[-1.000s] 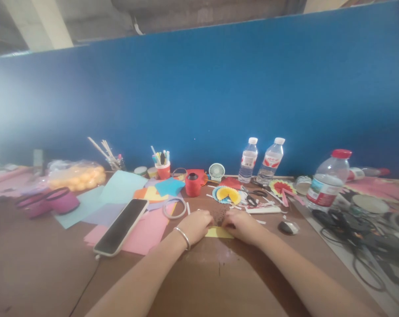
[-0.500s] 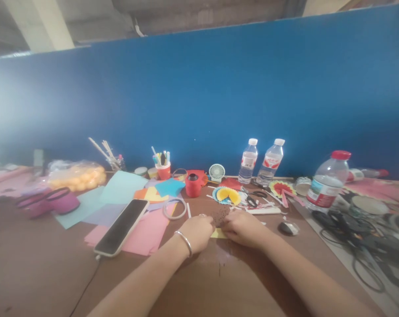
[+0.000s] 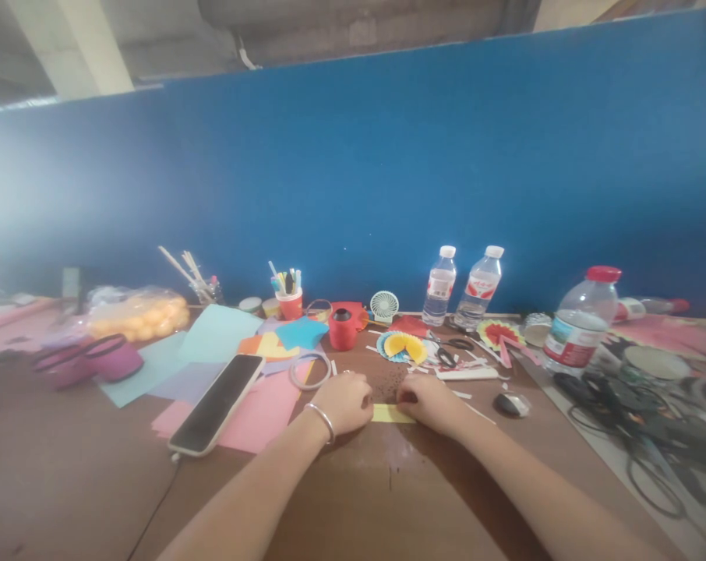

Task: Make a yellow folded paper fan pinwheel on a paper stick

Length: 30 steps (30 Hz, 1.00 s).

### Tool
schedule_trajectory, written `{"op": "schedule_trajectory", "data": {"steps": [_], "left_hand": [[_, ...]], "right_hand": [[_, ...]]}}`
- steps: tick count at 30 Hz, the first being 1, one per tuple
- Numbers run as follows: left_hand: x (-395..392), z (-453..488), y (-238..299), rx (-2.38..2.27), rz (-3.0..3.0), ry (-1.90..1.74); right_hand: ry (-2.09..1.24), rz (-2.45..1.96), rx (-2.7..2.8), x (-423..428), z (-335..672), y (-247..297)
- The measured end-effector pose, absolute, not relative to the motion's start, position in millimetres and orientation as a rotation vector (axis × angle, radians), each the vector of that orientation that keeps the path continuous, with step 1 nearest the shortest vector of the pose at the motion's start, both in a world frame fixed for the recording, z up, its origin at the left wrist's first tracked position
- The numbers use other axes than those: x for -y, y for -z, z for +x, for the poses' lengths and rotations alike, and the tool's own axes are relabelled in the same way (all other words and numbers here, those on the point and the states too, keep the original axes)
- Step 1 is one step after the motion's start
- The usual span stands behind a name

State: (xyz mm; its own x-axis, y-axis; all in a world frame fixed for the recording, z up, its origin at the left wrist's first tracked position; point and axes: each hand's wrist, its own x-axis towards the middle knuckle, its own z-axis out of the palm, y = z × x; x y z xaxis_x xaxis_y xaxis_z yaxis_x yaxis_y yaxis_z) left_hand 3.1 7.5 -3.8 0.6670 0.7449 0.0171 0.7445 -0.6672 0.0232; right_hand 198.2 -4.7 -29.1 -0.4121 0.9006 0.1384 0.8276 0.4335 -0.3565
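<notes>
A strip of yellow paper (image 3: pixel 389 413) lies on the brown table between my two hands. At its left end, my left hand (image 3: pixel 347 401), with a silver bangle on the wrist, has its fingers curled onto the paper. My right hand (image 3: pixel 428 401) grips the right end, fingers bent down and pressed together. The hidden fingertips leave the exact hold unclear. Small dark specks (image 3: pixel 391 382) are scattered on the table just beyond the strip.
Left of my hands lie a phone (image 3: pixel 218 405) on pink paper (image 3: pixel 259 413) and a ring of tape (image 3: pixel 310 371). Behind are a red pot (image 3: pixel 342 330), a folded paper fan (image 3: pixel 403 347) and scissors (image 3: pixel 445 356). Bottles (image 3: pixel 580 327) and black cables (image 3: pixel 615 421) stand to the right.
My hands have moved slightly apart, the left one leftward, so more of the yellow paper shows between them.
</notes>
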Motion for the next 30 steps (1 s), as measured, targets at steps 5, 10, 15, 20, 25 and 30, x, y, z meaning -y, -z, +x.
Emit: {"op": "schedule_trajectory", "data": {"steps": [5, 10, 15, 20, 25, 30], "left_hand": [[-11.6, 4.2, 9.9, -1.266, 2.710, -0.170], [-11.3, 5.4, 13.2, -1.184, 2.594, -0.222], [-9.2, 9.2, 9.5, -1.121, 2.740, -0.151], [-5.4, 10.5, 5.1, -1.025, 2.951, -0.007], [6.4, 8.8, -0.3, -1.015, 3.010, 0.082], [10.0, 7.4, 1.1, -1.035, 3.005, 0.139]], "right_hand": [[-0.476, -1.566, 2.305, 3.6, 196.0, 30.6], [-0.436, -1.497, 2.357, 5.8, 197.0, 30.2], [-0.368, -1.298, 2.474, 4.8, 201.5, 25.8], [-0.290, -1.056, 2.632, 5.6, 202.7, 20.6], [-0.159, -1.048, 2.686, 13.2, 199.7, 16.5], [-0.075, -1.079, 2.690, 15.5, 198.7, 16.9]]}}
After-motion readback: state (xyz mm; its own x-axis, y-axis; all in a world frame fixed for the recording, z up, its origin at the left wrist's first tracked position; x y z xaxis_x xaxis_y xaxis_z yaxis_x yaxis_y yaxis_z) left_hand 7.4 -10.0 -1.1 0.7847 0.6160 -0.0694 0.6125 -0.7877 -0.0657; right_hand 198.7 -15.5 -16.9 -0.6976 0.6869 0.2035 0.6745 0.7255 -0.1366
